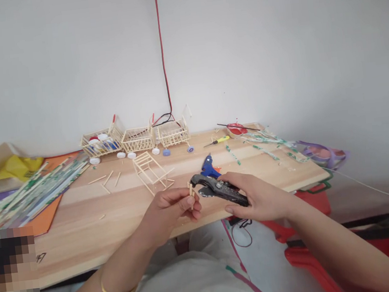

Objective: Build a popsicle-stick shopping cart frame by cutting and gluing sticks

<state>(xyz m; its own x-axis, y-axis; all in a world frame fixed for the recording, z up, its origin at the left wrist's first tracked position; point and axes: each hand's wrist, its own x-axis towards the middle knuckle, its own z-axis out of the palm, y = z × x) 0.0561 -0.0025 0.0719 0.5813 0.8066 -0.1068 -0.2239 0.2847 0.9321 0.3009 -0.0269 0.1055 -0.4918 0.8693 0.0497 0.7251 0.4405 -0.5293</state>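
Note:
My left hand (173, 207) is closed in a pinch on a short wooden stick (190, 191), held upright over the front edge of the wooden board (117, 206). My right hand (260, 197) grips a black hot glue gun (216, 188) whose nozzle points left and nearly touches the stick's top. A small open frame of sticks (151, 172) lies on the board just beyond my left hand. Behind the gun's nozzle a blue piece (208, 165) of another tool shows.
Three stick-built carts (135, 138) with bottle-cap wheels stand at the board's back edge. A pile of wrapped sticks (31, 192) lies on orange paper at left. A yellow-handled screwdriver (219, 140), a red dish (236, 129) and torn wrappers (268, 144) are at back right. A red cable (161, 51) hangs down the wall.

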